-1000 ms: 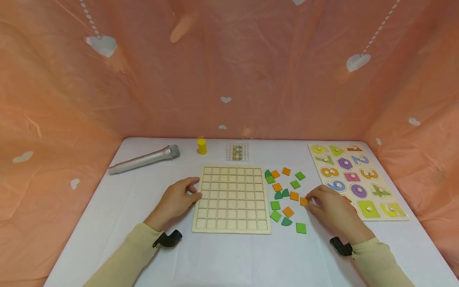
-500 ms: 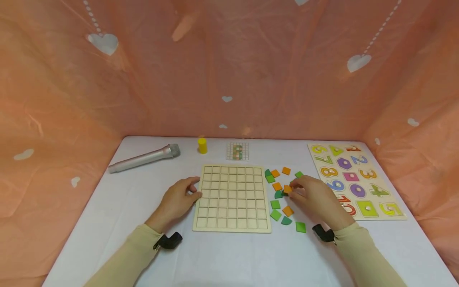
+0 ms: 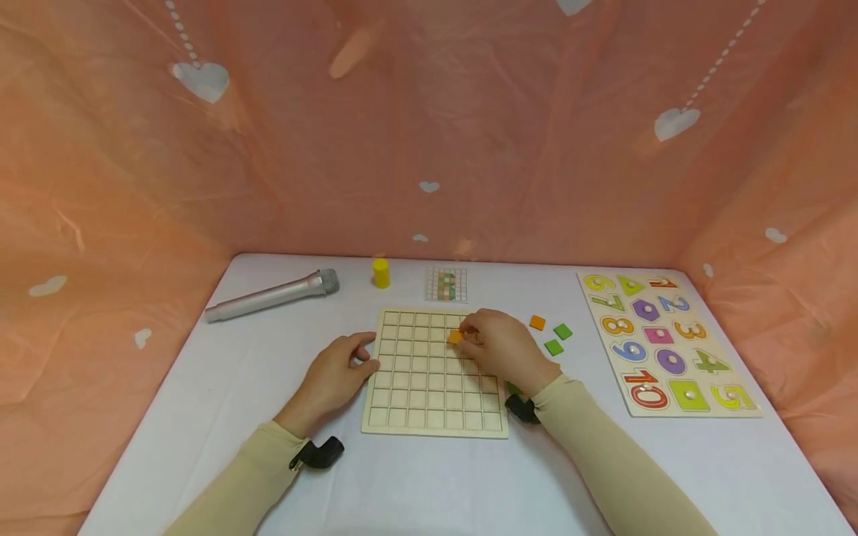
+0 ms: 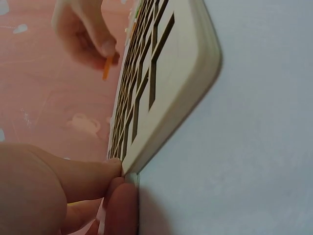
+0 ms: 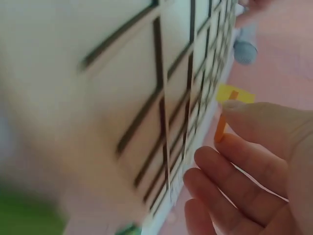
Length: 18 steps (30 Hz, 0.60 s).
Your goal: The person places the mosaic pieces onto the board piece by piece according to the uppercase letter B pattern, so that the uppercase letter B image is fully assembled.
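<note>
My right hand [image 3: 506,346] pinches an orange square tile [image 3: 455,337] between thumb and fingers, over the upper right part of the wooden grid board [image 3: 417,387]. In the right wrist view the orange tile [image 5: 227,117] stands on edge between thumb and index fingertip, the other fingers loosely curled. My left hand [image 3: 334,380] holds the board's left edge with thumb and fingers. The left wrist view shows the left thumb [image 4: 90,178] right at the board's rim. The grid's visible cells hold no tiles. My right hand and sleeve hide most loose tiles right of the board.
Green tiles [image 3: 561,331] and another orange tile [image 3: 538,322] lie right of the board. A small pattern card [image 3: 446,285], a yellow cylinder [image 3: 381,274] and a silver microphone [image 3: 273,296] lie behind it. A number-and-shape puzzle [image 3: 660,335] is at the right.
My right hand has carried the orange tile left from beside the number puzzle, across the loose tiles, to above the board. My left hand stays at the board's edge.
</note>
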{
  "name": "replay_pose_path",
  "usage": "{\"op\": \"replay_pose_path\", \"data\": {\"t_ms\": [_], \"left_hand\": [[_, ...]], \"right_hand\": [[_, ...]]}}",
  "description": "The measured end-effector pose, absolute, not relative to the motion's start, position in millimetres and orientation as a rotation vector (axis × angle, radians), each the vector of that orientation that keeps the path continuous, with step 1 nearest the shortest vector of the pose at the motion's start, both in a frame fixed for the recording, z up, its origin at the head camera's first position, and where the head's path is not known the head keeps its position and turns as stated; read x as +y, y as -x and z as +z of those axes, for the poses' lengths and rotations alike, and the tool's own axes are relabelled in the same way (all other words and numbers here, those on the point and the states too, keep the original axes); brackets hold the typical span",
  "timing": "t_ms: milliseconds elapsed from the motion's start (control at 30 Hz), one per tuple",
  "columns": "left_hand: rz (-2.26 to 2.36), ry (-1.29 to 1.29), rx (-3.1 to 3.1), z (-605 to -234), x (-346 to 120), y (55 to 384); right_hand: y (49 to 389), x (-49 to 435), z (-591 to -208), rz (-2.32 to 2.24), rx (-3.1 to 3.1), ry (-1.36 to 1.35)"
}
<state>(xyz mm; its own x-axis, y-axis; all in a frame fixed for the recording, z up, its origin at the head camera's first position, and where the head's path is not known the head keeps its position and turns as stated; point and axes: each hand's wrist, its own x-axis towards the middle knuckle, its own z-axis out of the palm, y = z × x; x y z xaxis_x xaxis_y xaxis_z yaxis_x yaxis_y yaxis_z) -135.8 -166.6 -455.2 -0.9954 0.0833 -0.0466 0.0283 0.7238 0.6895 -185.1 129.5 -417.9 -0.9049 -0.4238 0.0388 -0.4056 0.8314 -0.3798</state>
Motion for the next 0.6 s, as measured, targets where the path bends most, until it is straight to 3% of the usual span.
{"op": "replay_pose_path", "data": {"t_ms": [600], "left_hand": [[1.135, -0.103, 2.842, -455, -168, 135]], "right_hand": [[209, 75, -422, -0.555, 2.888, 0.806]]}}
